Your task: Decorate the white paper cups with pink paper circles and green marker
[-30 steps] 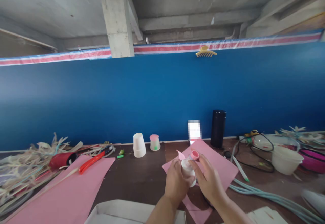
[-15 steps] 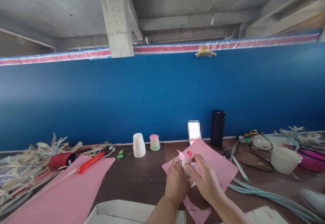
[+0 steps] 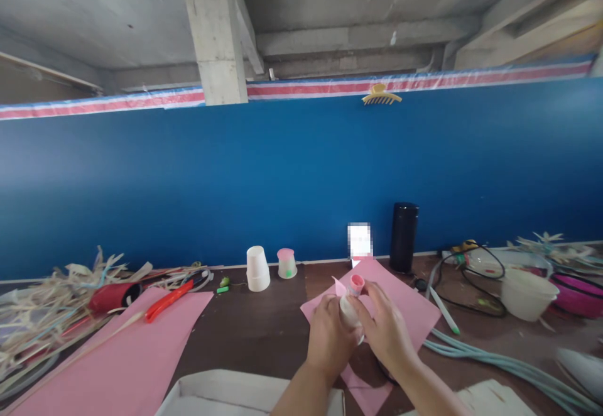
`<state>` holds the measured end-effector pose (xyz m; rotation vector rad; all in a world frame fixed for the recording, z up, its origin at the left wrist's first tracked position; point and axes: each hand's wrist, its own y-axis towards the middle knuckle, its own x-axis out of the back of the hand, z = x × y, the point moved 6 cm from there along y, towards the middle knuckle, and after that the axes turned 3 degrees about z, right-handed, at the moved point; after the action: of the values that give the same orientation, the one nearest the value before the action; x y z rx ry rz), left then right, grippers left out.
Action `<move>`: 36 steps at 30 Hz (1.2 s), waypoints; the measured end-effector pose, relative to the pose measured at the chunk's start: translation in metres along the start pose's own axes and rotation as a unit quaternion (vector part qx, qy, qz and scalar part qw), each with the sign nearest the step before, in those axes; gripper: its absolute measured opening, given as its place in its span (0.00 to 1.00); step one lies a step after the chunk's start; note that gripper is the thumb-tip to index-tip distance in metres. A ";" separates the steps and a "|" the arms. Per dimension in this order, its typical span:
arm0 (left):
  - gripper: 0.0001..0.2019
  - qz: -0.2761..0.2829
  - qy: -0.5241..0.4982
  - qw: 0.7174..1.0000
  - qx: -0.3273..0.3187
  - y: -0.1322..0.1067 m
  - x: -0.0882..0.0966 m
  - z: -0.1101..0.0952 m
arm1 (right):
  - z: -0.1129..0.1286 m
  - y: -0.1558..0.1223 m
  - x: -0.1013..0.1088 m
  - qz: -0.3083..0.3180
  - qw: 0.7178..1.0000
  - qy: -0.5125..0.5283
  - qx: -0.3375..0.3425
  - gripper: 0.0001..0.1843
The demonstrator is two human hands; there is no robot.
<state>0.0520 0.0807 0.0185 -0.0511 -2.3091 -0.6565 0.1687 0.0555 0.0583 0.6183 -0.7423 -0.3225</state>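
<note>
Between my hands is a white cup-like piece (image 3: 349,312), partly hidden by my fingers, with a short pink tube (image 3: 357,284) at its upper end. My left hand (image 3: 331,334) is wrapped around the white piece from the left. On the other side, my right hand (image 3: 387,328) has its fingers closed against the white piece and near the pink tube. A small pink paper flap (image 3: 340,287) sticks up beside the tube. Beneath both hands lies a pink sheet (image 3: 407,306) on the dark table.
Stacked white cups (image 3: 257,269) and a pink-topped cup (image 3: 287,264) stand at the back. A black cylinder (image 3: 404,237) is behind my right hand. Red-handled pliers (image 3: 168,301) lie on another pink sheet (image 3: 113,366). Pale blue cords (image 3: 499,356) run right; a white tray (image 3: 226,391) sits in front.
The pink tube has shifted slightly up and right, and the white piece leans more to the right. My fingers have moved a little on it, with both hands still holding it.
</note>
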 end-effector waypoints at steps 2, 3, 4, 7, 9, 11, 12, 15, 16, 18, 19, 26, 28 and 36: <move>0.18 -0.002 0.005 1.000 0.001 0.000 0.000 0.000 | 0.001 0.000 0.001 -0.004 1.000 -0.009 0.001 0.14; 0.18 -0.003 0.006 1.000 0.001 0.000 0.000 0.001 | 0.002 0.001 0.002 -0.006 1.000 -0.013 0.002 0.14; 0.18 -0.004 0.008 1.000 0.001 -0.001 0.000 0.001 | 0.002 0.001 0.002 -0.006 1.000 -0.016 0.003 0.14; 0.17 -0.014 0.011 1.000 -0.006 -0.001 -0.001 0.002 | 0.006 0.002 0.005 -0.004 1.000 -0.027 0.011 0.14; 0.17 -0.021 0.008 1.000 -0.015 -0.001 -0.002 0.003 | 0.008 0.003 0.005 0.003 0.999 -0.037 0.015 0.15; 0.17 -0.026 0.004 0.999 -0.023 0.000 -0.002 0.004 | 0.010 0.004 0.006 0.016 0.999 -0.043 0.019 0.14; 0.17 -0.027 0.001 0.999 -0.024 0.000 -0.003 0.004 | 0.010 0.004 0.005 0.023 0.999 -0.044 0.021 0.14; 0.17 -0.029 -0.005 0.999 -0.021 0.000 -0.003 0.006 | 0.009 0.005 0.006 0.034 0.998 -0.039 0.022 0.14; 0.18 -0.028 -0.007 0.999 -0.019 0.000 -0.002 0.007 | 0.009 0.005 0.006 0.035 0.999 -0.035 0.020 0.14; 0.18 -0.025 -0.012 0.999 -0.015 0.000 -0.002 0.007 | 0.007 0.005 0.006 0.039 0.999 -0.025 0.010 0.13; 0.18 -0.024 -0.014 1.000 -0.010 0.000 -0.002 0.008 | 0.006 0.005 0.006 0.040 0.999 -0.018 0.004 0.13; 0.19 -0.013 -0.033 0.999 0.004 0.000 -0.003 0.011 | 0.006 0.003 -0.002 0.069 0.995 0.067 -0.031 0.15; 0.18 -0.015 -0.035 0.999 0.000 0.000 -0.002 0.010 | 0.008 0.001 -0.003 0.072 0.994 0.077 -0.036 0.15; 0.14 0.005 -0.025 1.000 0.010 0.001 -0.003 0.008 | 0.010 0.002 -0.006 0.052 0.995 0.088 -0.022 0.14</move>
<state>0.0495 0.0860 0.0122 -0.0711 -2.3621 -0.6332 0.1573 0.0564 0.0620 0.5562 -0.5942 -0.1862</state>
